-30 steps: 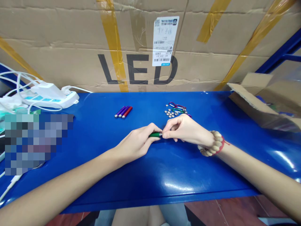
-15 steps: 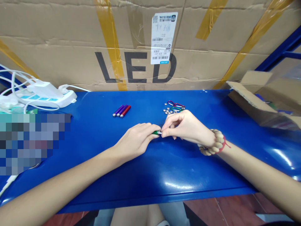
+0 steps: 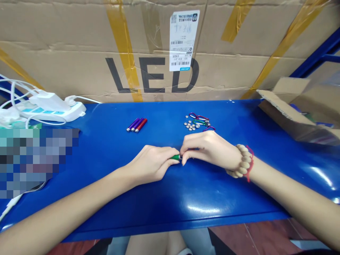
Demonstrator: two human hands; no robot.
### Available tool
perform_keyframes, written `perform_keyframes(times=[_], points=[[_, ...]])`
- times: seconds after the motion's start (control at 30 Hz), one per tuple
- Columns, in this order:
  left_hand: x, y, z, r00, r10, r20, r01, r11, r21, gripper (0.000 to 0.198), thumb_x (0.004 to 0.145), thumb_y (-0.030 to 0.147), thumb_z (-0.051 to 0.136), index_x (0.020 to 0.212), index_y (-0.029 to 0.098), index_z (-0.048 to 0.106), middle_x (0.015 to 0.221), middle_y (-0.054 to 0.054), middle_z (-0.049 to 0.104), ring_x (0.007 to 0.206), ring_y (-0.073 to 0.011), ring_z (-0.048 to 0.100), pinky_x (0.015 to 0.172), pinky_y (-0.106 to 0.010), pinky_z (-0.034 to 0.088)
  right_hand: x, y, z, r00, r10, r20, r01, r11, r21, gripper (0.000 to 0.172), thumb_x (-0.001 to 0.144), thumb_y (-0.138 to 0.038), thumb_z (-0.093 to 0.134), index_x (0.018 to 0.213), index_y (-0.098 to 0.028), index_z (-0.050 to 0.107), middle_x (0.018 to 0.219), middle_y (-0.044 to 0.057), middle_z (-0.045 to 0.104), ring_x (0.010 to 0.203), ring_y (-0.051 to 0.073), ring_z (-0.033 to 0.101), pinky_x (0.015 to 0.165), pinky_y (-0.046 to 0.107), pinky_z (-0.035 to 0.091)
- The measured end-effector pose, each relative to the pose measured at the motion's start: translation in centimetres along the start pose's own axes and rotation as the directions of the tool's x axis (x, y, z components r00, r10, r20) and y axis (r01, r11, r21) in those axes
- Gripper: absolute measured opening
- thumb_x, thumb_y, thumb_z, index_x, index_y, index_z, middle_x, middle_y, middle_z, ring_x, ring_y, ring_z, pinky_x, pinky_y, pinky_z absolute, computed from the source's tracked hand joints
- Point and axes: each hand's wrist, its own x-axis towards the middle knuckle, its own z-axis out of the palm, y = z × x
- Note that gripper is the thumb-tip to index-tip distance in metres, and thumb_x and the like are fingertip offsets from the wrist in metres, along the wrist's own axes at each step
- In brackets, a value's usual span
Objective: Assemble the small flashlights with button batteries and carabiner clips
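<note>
A slim green metal tube [image 3: 175,157], like a mini flashlight, is pinched between the thumb and fingers of my left hand [image 3: 152,161]. My right hand [image 3: 208,150], with a beaded bracelet at the wrist, has its thumb and forefinger closed at the tube's dark right end. Its fingertips hide most of that end. Beyond my right hand lie several silver button cells [image 3: 189,125] and some coloured carabiners [image 3: 199,122]. Two purple tubes [image 3: 134,124] and a red one [image 3: 141,125] of similar shape lie side by side farther left.
A blue table [image 3: 111,198] carries everything. At the back left sits a white power strip [image 3: 71,112] with plugs and cables. An open cardboard box [image 3: 287,117] stands at the right. The large LED carton [image 3: 85,71] walls off the back edge.
Both hands have moved slightly down toward me with the green tube. More of its green body shows, and the light-coloured bit at its right end is now covered by my right fingertips.
</note>
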Motion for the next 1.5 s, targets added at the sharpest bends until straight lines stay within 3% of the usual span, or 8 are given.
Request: perform_keyframes(times=[0.13,0.3,0.57,0.7,0.83,1.07,1.3,1.5], points=[[0.0,0.1,-0.1,0.999,0.032,0.014,-0.032,0.999,0.000,0.023,0.092,0.024,0.040,0.084,0.018,0.060,0.075,0.000,0.066,0.062,-0.0103,0.061,0.057,-0.019,0.040,-0.3,-0.2,-0.2,0.994,-0.047,0.102,0.060,0.991,-0.122,0.035,0.093,-0.037,0.040,0.079,-0.018,0.067,0.078,0.003,0.064,0.065,0.009,0.059,0.055,0.020,0.038],[-0.1,0.2,0.1,0.996,0.017,-0.083,-0.019,1.000,-0.019,0.020,0.091,0.021,0.041,0.085,0.018,0.059,0.071,0.001,0.065,0.059,-0.0093,0.059,0.055,-0.019,0.038,-0.5,-0.4,-0.4,0.992,-0.075,0.100,0.100,0.956,-0.275,0.037,0.096,-0.029,0.033,0.081,-0.019,0.065,0.078,0.002,0.063,0.063,0.008,0.057,0.053,0.020,0.035],[-0.2,0.2,0.2,0.995,-0.004,-0.095,0.005,1.000,0.010,0.022,0.091,0.021,0.038,0.079,0.018,0.056,0.069,0.002,0.063,0.058,-0.0086,0.058,0.055,-0.019,0.038,-0.5,-0.9,0.4,0.995,-0.068,0.071,0.092,0.896,-0.434,0.039,0.096,-0.026,0.028,0.077,-0.017,0.061,0.069,0.002,0.058,0.055,0.008,0.047,0.048,0.023,0.026],[-0.2,0.1,0.3,0.991,0.026,-0.131,-0.019,0.998,0.053,0.022,0.091,0.021,0.038,0.078,0.017,0.056,0.066,0.002,0.062,0.056,-0.0084,0.057,0.052,-0.019,0.037,-0.5,-1.3,1.0,1.000,-0.011,0.029,0.021,0.920,-0.391,0.037,0.095,-0.026,0.030,0.072,-0.015,0.058,0.066,0.002,0.055,0.051,0.008,0.042,0.048,0.024,0.023],[-0.2,0.2,0.4,0.980,0.028,-0.195,-0.012,0.996,0.086,0.023,0.092,0.022,0.037,0.081,0.018,0.057,0.068,0.002,0.064,0.058,-0.0086,0.059,0.054,-0.019,0.039,-0.2,-2.0,1.6,0.992,0.108,-0.071,-0.119,0.979,-0.165,0.035,0.094,-0.026,0.035,0.066,-0.015,0.054,0.064,0.001,0.056,0.054,0.008,0.046,0.053,0.022,0.029],[0.0,0.3,0.6,0.971,0.010,-0.238,0.023,0.990,0.137,0.025,0.093,0.024,0.037,0.085,0.019,0.060,0.077,0.002,0.068,0.067,-0.0099,0.064,0.060,-0.019,0.044,0.2,-3.1,2.4,0.915,0.373,-0.155,-0.346,0.922,0.174,0.043,0.094,-0.036,0.036,0.057,-0.016,0.049,0.050,-0.003,0.050,0.047,0.007,0.045,0.054,0.020,0.033],[0.3,0.2,1.0,0.957,0.014,-0.289,0.038,0.984,0.175,0.028,0.096,0.026,0.031,0.106,0.016,0.056,0.095,-0.004,0.069,0.086,-0.0128,0.066,0.073,-0.021,0.050,0.1,-3.2,2.3,0.905,0.368,-0.214,-0.360,0.930,0.078,0.046,0.094,-0.039,0.035,0.057,-0.016,0.052,0.050,-0.001,0.052,0.046,0.007,0.043,0.053,0.022,0.031],[0.2,0.3,0.7,0.974,-0.084,-0.210,0.103,0.991,0.083,0.028,0.095,0.024,0.031,0.105,0.019,0.057,0.091,-0.002,0.068,0.081,-0.0127,0.065,0.068,-0.020,0.049,-0.2,-2.7,2.9,0.916,0.317,-0.245,-0.360,0.920,-0.155,0.049,0.096,-0.035,0.029,0.062,-0.016,0.059,0.057,0.001,0.059,0.049,0.008,0.050,0.054,0.022,0.030]])
